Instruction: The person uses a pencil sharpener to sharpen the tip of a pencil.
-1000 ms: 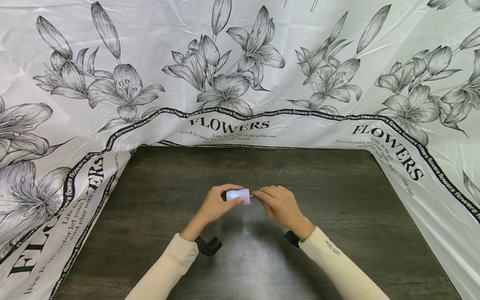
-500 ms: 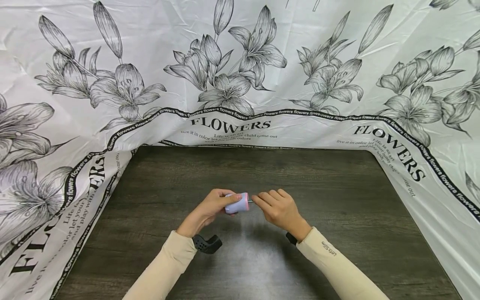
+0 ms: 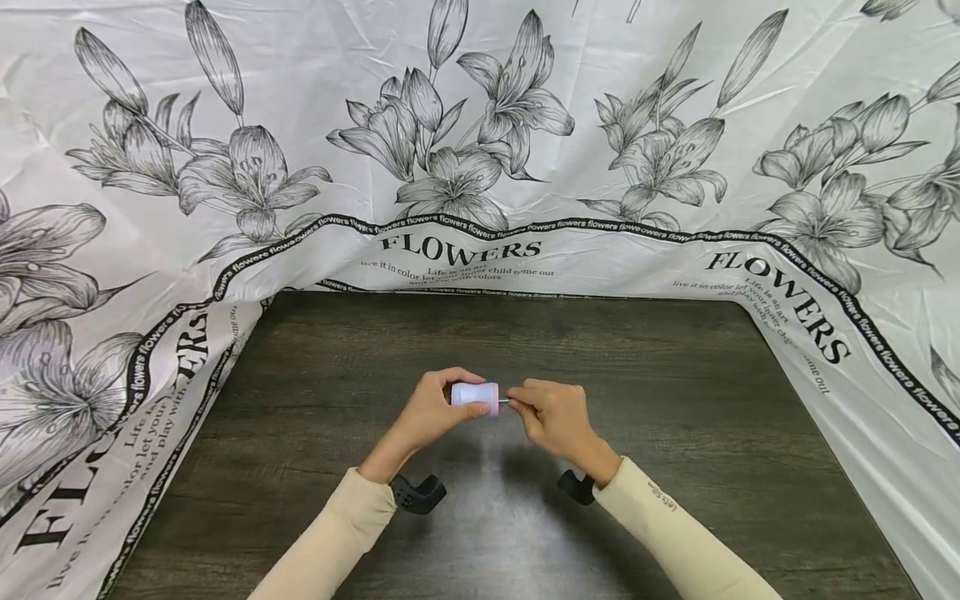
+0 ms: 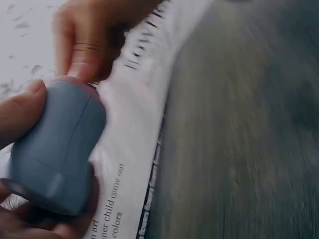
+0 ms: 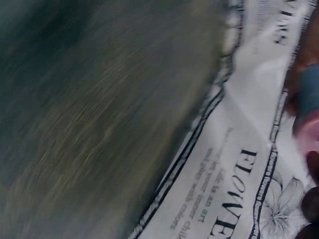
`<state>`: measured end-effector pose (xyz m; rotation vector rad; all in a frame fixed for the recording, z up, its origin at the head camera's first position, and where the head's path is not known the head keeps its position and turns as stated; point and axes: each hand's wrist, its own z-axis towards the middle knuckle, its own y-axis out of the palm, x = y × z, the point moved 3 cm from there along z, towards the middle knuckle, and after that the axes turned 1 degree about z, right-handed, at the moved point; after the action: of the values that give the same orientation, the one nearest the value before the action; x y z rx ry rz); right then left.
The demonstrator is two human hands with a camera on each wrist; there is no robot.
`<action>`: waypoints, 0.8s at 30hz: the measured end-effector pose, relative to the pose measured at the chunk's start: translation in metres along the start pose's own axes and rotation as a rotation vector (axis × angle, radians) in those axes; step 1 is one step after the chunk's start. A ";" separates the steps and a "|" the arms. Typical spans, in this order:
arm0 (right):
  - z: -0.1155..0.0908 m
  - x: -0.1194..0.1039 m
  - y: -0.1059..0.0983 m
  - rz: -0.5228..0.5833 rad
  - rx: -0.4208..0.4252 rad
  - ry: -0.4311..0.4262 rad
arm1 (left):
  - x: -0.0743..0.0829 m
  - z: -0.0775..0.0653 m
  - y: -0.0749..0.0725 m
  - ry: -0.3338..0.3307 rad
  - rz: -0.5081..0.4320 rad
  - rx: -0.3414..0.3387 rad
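Observation:
My left hand (image 3: 424,410) grips a small lavender waisted cylinder (image 3: 471,395) with a pink end, thumb on its near side. From the pink end a thin rod (image 3: 503,401) sticks out toward the right. The fingertips of my right hand (image 3: 553,413) pinch the rod close to that end; what lies inside the fingers is hidden. In the left wrist view the cylinder (image 4: 59,144) looks grey-blue, with a seam along its side. Only the pink end (image 5: 309,133) and part of the body show at the edge of the right wrist view. Both hands are above the table.
A dark wood-grain table (image 3: 360,333) lies beneath the hands. White cloth (image 3: 585,167) printed with flowers and lettering hangs behind it and along both sides. Black bands (image 3: 418,493) circle both wrists.
Half a second ago the left hand had rolled the cylinder, thumb on top; now it is rolled back, thumb on the near side. The right hand has turned at the wrist, still pinching the rod.

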<state>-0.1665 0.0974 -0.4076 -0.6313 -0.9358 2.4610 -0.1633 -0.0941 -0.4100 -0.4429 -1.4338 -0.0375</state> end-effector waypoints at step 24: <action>0.001 0.004 -0.004 -0.071 -0.089 -0.052 | -0.010 0.002 -0.006 -0.174 -0.128 -0.064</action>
<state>-0.1701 0.1018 -0.4050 -0.5558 -1.0744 2.3949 -0.1681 -0.1012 -0.4178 -0.4146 -1.6351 -0.1511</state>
